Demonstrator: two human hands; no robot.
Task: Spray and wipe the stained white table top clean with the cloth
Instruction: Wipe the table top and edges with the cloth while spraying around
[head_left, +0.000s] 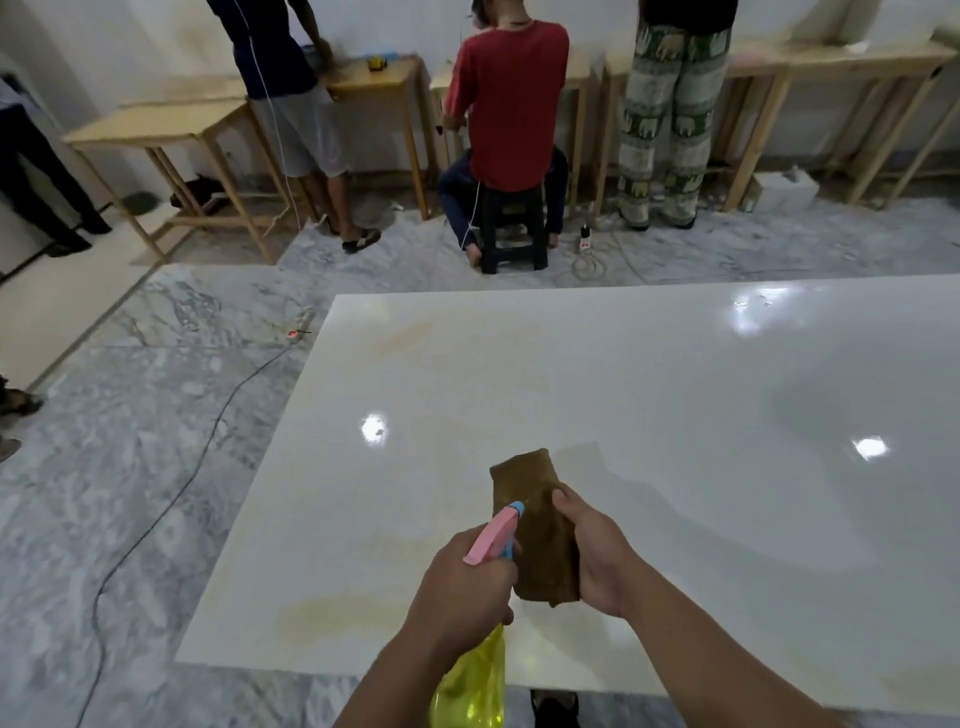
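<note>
The glossy white table top (675, 395) fills the middle and right of the head view, with faint yellowish stains (332, 613) near its front left corner and more toward the far left. My left hand (457, 587) grips a spray bottle (475, 680) with a yellow body and a pink and blue nozzle that points forward over the table. My right hand (597, 556) holds a folded brown cloth (540, 525) just above the surface, right beside the nozzle.
A black cable (171, 504) runs across the marble floor left of the table to a power strip (298, 327). Three people stand or sit at wooden tables (156, 124) along the far wall, one on a dark stool (511, 234).
</note>
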